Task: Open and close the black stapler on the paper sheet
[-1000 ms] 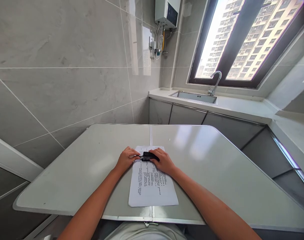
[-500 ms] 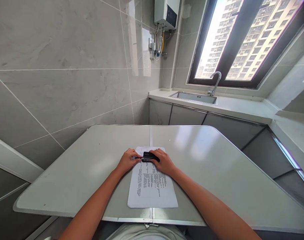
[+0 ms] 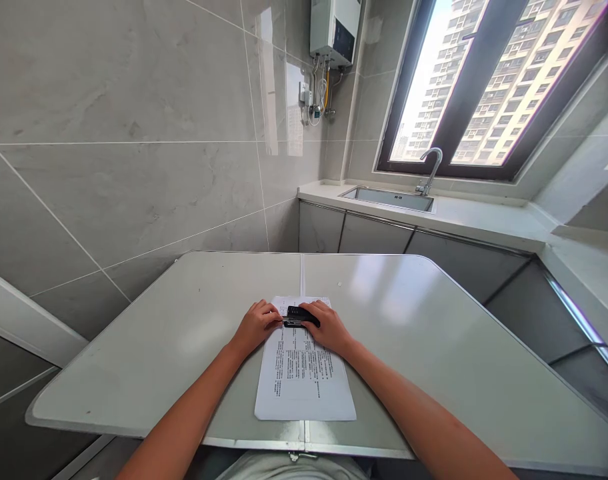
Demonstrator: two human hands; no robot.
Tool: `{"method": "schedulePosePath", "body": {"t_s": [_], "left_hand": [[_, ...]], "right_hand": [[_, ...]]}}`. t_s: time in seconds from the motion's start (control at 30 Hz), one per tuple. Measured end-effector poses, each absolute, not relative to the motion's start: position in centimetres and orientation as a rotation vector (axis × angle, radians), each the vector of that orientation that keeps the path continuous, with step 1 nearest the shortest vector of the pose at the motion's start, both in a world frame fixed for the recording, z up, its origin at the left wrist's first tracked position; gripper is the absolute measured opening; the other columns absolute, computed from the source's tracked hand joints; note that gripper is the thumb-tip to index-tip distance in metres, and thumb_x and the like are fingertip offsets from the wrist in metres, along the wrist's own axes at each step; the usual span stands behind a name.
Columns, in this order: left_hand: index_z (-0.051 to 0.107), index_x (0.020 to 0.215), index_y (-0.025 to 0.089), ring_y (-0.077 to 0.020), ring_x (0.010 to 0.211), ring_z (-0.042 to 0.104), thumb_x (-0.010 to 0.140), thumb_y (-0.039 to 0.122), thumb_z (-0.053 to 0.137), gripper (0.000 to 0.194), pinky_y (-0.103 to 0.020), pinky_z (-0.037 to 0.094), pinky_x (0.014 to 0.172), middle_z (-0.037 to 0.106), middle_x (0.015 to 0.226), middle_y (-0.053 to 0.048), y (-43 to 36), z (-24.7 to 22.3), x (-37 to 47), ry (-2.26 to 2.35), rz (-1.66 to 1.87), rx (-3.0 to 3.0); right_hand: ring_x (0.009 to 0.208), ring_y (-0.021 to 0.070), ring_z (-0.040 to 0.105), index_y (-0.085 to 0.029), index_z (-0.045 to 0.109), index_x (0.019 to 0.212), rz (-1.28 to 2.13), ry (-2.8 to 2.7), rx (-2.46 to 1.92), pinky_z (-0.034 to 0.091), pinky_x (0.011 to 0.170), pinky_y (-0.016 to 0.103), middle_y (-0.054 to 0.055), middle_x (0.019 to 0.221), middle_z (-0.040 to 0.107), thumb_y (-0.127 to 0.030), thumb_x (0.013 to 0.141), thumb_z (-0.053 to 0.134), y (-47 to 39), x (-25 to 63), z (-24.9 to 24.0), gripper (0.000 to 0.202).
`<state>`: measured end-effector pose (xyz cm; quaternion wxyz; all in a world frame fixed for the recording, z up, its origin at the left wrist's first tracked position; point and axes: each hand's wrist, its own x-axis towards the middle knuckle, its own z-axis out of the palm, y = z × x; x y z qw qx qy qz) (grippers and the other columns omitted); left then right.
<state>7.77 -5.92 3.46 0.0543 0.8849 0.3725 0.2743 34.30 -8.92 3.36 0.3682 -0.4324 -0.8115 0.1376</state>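
Observation:
A black stapler (image 3: 295,316) lies across the upper part of a printed sheet of paper (image 3: 304,390), with a thin metal part showing along its left side. My right hand (image 3: 328,325) is wrapped round the right end of the stapler. At its left end, the fingers and thumb of my left hand (image 3: 260,325) are pinched together, touching the thin metal part. What sits between those left fingertips is too small to make out. The paper lies flat beneath both hands, and its top portion is partly covered by them.
The pale folding table (image 3: 144,347) has a metal seam down its middle and a latch (image 3: 295,457) at the front edge. Beyond it stand a counter with a sink (image 3: 389,198) and a faucet (image 3: 433,167). A tiled wall (image 3: 134,187) rises on the left.
The left fingers have drawn closer together at the stapler's left end, and a dark bit formerly visible between them is now hidden. The right hand keeps its hold; the view has tilted slightly.

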Motion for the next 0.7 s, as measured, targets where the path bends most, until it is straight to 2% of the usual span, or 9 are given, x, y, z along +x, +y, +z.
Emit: {"method": "schedulePosePath", "body": {"t_s": [0.37,0.53,0.7], "left_hand": [[0.078,0.097,0.027,-0.0233,0.089,0.059,0.096,0.030,0.066,0.012,-0.039,0.042,0.083,0.074,0.094,-0.006,-6.17,3.68,7.74,1.157,0.816,2.705],[0.076,0.097,0.025,-0.0219,0.093,0.064,0.093,0.032,0.071,0.010,-0.039,0.045,0.090,0.074,0.101,-0.005,-6.09,3.65,7.79,1.168,0.956,2.506],[0.077,0.094,0.025,-0.0205,0.089,0.067,0.091,0.034,0.072,0.010,-0.034,0.052,0.084,0.073,0.098,-0.005,-5.70,3.48,7.73,1.098,1.002,2.299]], "right_hand": [[0.104,0.0259,0.062,-0.027,0.061,0.131,0.368,-2.075,-1.117,0.053,0.092,0.043,0.007,0.108,0.070,-0.023,0.094,0.063,-8.94,34.31,3.28,0.037],[0.104,0.0258,0.062,-0.027,0.062,0.131,0.358,-2.081,-1.105,0.054,0.091,0.043,0.008,0.109,0.070,-0.023,0.094,0.063,-8.96,34.34,3.35,0.037],[0.102,0.0254,0.063,-0.028,0.062,0.130,0.347,-2.094,-1.100,0.054,0.090,0.042,0.007,0.107,0.071,-0.022,0.093,0.063,-8.99,34.38,3.54,0.037]]}}
